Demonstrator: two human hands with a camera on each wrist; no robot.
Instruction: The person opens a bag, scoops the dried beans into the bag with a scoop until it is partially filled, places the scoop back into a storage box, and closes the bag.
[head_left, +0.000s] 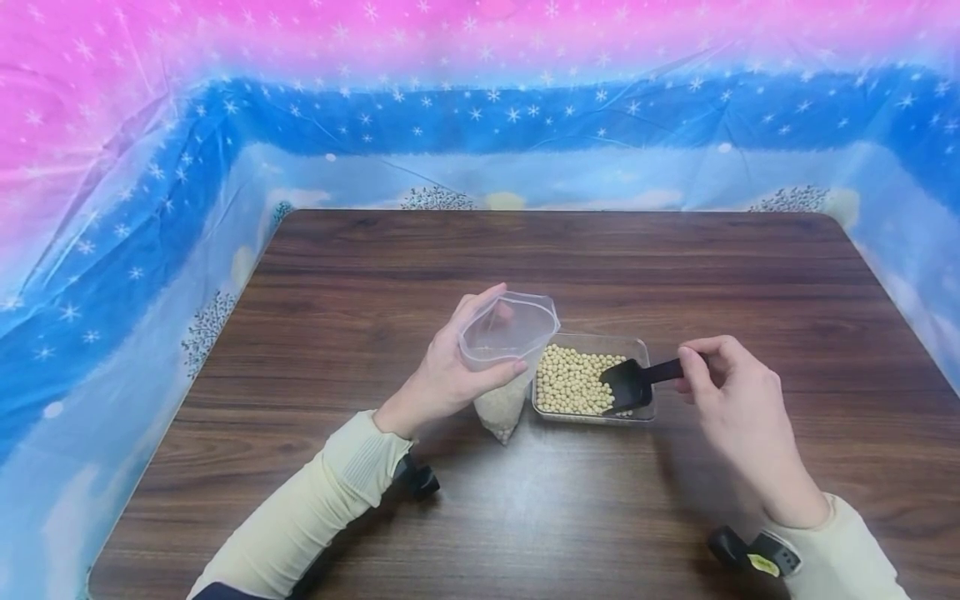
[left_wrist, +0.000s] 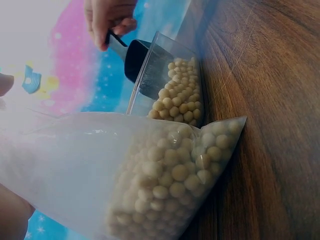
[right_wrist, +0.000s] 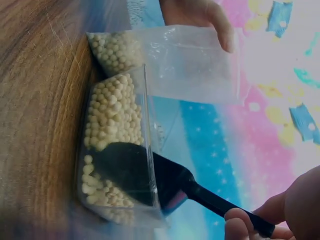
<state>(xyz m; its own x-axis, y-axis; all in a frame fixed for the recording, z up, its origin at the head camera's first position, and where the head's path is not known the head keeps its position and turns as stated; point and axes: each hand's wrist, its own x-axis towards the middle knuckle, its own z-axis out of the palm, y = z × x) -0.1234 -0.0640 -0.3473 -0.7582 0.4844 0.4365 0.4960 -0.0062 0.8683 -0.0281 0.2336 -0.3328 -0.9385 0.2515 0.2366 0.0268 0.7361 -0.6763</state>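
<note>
My left hand (head_left: 442, 371) grips a clear plastic bag (head_left: 501, 398) near its top, thumb on the near side, with the mouth held wide. Pale round beans (left_wrist: 170, 175) fill the lower part of the bag, whose bottom corner meets the table. Beside it stands a clear rectangular container (head_left: 592, 420) of the same beans (head_left: 573, 379). Between thumb and fingers, my right hand (head_left: 738, 417) pinches the handle of a black scoop (head_left: 628, 385). The scoop's blade dips into the beans at the container's right side, as the right wrist view also shows.
The brown wooden table (head_left: 360, 267) has rounded far corners. A pink and blue snowflake-patterned cloth (head_left: 480, 108) hangs around its back and sides. Dark wrist-worn devices (head_left: 753, 554) sit at both cuffs.
</note>
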